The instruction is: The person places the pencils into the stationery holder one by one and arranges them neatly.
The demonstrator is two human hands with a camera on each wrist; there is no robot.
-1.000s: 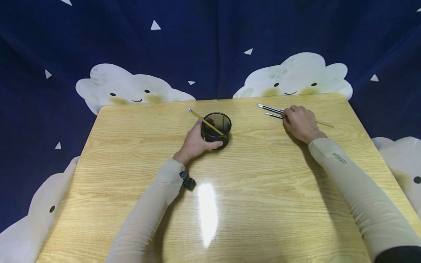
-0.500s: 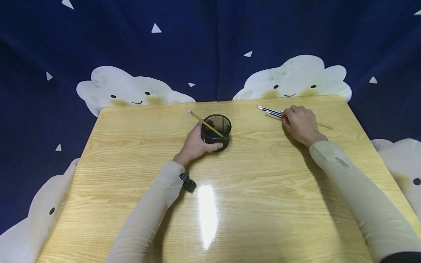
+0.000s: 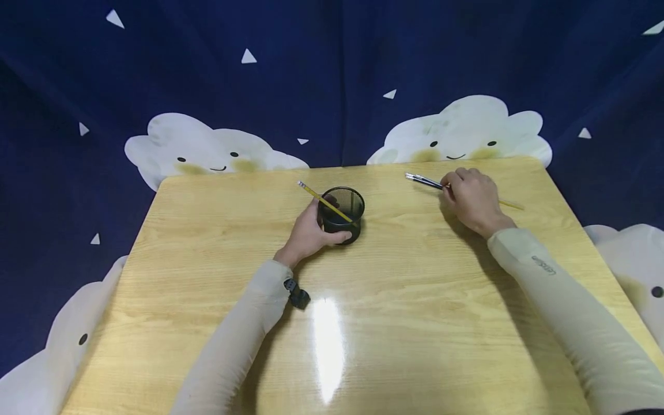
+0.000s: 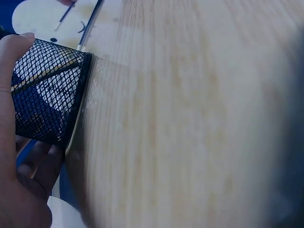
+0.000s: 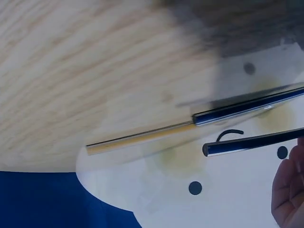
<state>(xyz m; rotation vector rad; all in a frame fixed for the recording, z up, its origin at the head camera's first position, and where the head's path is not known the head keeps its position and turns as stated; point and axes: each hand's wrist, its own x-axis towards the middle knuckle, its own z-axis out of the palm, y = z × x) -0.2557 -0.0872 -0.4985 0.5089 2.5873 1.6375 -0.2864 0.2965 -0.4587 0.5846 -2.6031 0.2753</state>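
My left hand [image 3: 303,236] grips a black mesh pencil cup [image 3: 355,229], thumb on the near side and fingers around the far side. A yellow pencil [image 3: 327,204] leans in the cup, its eraser end sticking out to the upper left. At the table's back right, my right hand [image 3: 474,199] pinches a dark blue pencil [image 5: 256,142], raised a little in the right wrist view. Beside it lies a second dark blue pencil [image 5: 242,109]. Another yellow pencil [image 3: 510,204] lies partly under the right hand. The right fingertips are mostly hidden in the head view.
The wooden table [image 3: 415,323] has its far edge just behind the pencils. A dark blue cloth [image 3: 290,75] with white clouds hangs behind it. A small black camera [image 3: 298,295] sits on the left wrist.
One dark blue pencil's white end has shifted up and left, closing up against the other pencil's end. The left hand and cup hold their place; the head view has tilted slightly upward.
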